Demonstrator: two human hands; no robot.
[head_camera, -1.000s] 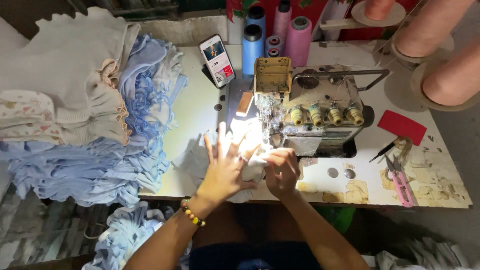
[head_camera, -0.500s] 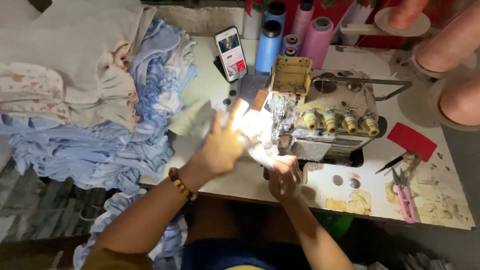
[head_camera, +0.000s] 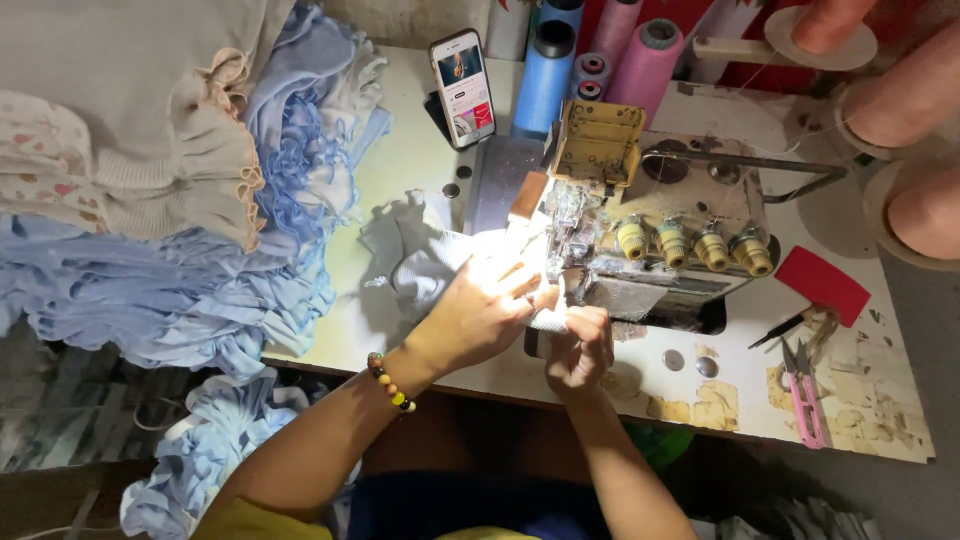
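The left hand (head_camera: 480, 315) lies flat, fingers spread, on pale blue-white fabric (head_camera: 420, 265) at the cream overlock sewing machine (head_camera: 650, 240). The right hand (head_camera: 580, 345) pinches the fabric's edge just beside it.

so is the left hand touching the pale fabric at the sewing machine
Touching. The head view shows the left hand pressed flat on the pale fabric beside the sewing machine, with no gap visible.

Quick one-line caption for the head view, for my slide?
Both hands, left hand and right hand, press pale cloth at the lit sewing machine, blue garments piled beside.
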